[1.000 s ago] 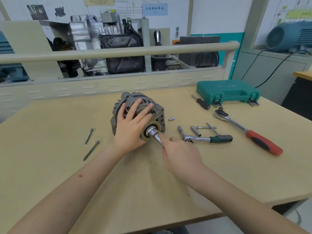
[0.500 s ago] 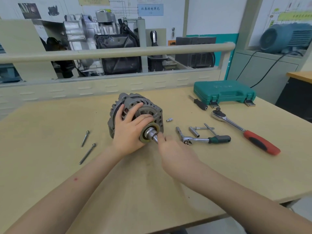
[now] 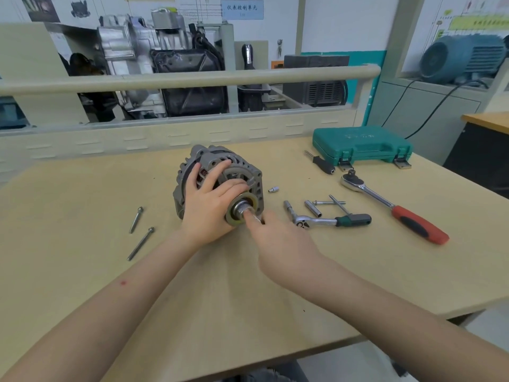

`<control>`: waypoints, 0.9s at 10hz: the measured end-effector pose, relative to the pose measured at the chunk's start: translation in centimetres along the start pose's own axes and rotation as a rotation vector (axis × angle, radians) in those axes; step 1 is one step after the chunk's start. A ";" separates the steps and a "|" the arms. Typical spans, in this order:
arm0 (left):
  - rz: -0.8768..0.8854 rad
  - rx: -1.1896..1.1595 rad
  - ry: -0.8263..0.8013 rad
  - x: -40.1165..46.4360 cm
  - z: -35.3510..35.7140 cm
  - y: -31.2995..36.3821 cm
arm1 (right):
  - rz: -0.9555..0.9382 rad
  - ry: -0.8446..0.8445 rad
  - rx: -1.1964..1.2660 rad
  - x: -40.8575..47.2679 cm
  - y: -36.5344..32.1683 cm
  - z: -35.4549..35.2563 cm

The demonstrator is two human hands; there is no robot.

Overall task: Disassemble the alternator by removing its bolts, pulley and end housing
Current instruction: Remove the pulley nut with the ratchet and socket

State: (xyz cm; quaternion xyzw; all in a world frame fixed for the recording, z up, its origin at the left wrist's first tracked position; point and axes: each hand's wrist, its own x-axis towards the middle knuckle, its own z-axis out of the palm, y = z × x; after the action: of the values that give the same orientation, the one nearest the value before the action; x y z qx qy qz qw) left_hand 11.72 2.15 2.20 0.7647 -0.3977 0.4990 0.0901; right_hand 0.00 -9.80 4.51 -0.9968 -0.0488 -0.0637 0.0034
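The grey alternator lies on its side in the middle of the wooden table, its shaft end facing me. A brass-coloured ring sits around the silver shaft collar. My left hand rests on the front housing with its fingers spread and straight. My right hand is at the shaft tip, fingertips pinching a thin metal rod that sticks out of the shaft. The fingers hide most of the rod. Two long bolts lie loose to the left.
Right of the alternator lie a small socket, a green-handled ratchet, an extension, a loose bolt and a large red-handled ratchet. A shut green tool case and a black-handled driver sit at the back right.
My right hand has slid up along the thin rod toward the shaft collar, so less of the rod shows. My left hand stays on the housing.
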 end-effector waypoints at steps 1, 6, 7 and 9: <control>-0.004 -0.006 -0.004 -0.1 0.0 -0.1 | 0.207 -0.184 1.113 0.0 0.9 -1.0; -0.012 0.001 0.005 -0.1 0.0 -0.1 | 0.450 -0.423 1.806 0.8 1.4 -0.7; 0.001 0.002 0.005 0.0 0.1 -0.1 | 0.378 -0.295 1.428 1.0 1.8 -0.9; -0.001 0.014 0.011 -0.1 0.3 -0.2 | 0.270 -0.088 0.939 1.3 1.5 0.6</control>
State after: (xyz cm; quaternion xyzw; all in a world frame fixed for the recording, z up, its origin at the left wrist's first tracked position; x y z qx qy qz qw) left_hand 12.01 2.18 2.05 0.7627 -0.3932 0.5060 0.0872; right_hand 1.53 -11.17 4.07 -0.8868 0.0572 0.0084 0.4585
